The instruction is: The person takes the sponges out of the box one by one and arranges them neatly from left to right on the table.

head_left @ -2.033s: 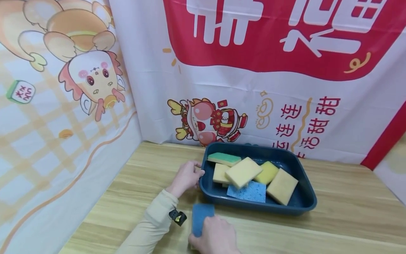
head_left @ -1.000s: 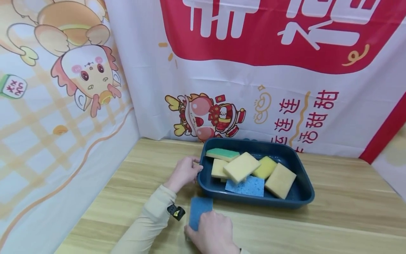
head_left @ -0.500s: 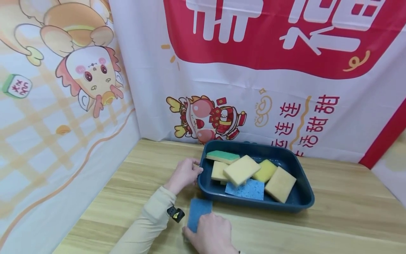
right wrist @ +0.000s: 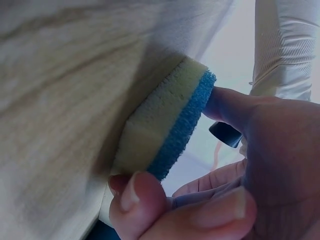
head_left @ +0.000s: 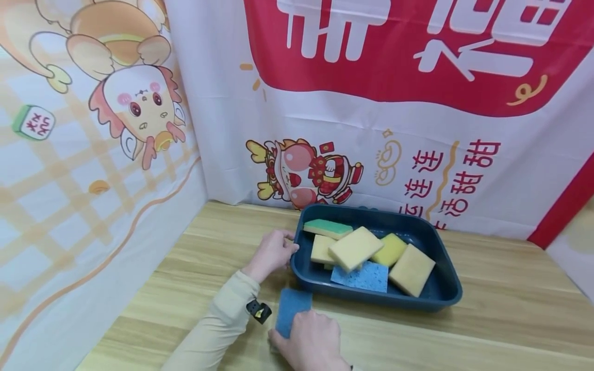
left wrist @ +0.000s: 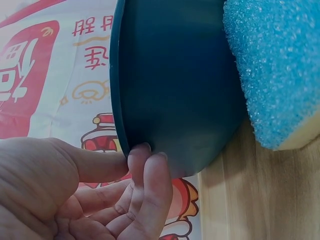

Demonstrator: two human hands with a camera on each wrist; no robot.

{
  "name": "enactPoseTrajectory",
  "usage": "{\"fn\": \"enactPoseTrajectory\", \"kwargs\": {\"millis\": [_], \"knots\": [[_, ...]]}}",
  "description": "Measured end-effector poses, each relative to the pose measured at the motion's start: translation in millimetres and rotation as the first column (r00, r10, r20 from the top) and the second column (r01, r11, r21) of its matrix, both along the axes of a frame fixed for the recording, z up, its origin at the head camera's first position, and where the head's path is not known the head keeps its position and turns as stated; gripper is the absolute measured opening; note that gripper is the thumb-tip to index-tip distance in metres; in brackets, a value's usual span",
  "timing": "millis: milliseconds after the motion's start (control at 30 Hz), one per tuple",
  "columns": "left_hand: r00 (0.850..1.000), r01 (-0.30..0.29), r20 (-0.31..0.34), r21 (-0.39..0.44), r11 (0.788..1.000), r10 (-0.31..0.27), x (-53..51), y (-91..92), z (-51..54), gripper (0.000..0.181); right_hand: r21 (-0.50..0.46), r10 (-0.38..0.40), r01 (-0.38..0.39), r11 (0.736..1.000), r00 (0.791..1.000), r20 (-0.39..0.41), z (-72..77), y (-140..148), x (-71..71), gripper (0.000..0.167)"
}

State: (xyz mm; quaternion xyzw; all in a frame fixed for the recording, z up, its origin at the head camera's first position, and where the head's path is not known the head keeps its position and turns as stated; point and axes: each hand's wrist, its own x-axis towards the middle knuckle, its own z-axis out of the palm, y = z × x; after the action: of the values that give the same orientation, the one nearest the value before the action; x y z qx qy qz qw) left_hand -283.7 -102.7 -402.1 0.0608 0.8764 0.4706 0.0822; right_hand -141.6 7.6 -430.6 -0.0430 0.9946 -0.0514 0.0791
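Sponge [head_left: 291, 308] barely moved, pinched in right hand [head_left: 312, 339]; left hand [head_left: 271, 251] pinching tray rim [head_left: 371, 299], both as before

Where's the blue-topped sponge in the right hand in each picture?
Head: the sponge is at bottom middle, partly under the right hand.
Left wrist: the sponge is at top right.
Right wrist: the sponge is in the middle.
Shared landmark: the wooden table, in all three.
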Motion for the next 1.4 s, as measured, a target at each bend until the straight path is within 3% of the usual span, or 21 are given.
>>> {"fn": "enactPoseTrajectory", "kwargs": {"millis": [600,1200,1400], "knots": [[1.0,-0.014,-0.017,-0.017,1.0,0.013,0.6,-7.4,-1.0,0.033,0.006,0.005,-0.005,1.0,1.0,0.01,-2.1,-6.0,-0.7,0.072],[0.999,-0.003,-0.036,-0.03,1.0,0.002,0.0,-3.4,-1.4,0.032,0.018,-0.01,0.01,1.0,1.0,-0.001,-2.3,-6.3,2.7,0.072],[0.999,0.004,-0.047,-0.024,1.0,-0.005,-0.5,-0.6,-3.9,0.031,0.07,-0.038,0.041,0.997,0.998,-0.046,0.2,-6.1,6.5,0.077]]}}
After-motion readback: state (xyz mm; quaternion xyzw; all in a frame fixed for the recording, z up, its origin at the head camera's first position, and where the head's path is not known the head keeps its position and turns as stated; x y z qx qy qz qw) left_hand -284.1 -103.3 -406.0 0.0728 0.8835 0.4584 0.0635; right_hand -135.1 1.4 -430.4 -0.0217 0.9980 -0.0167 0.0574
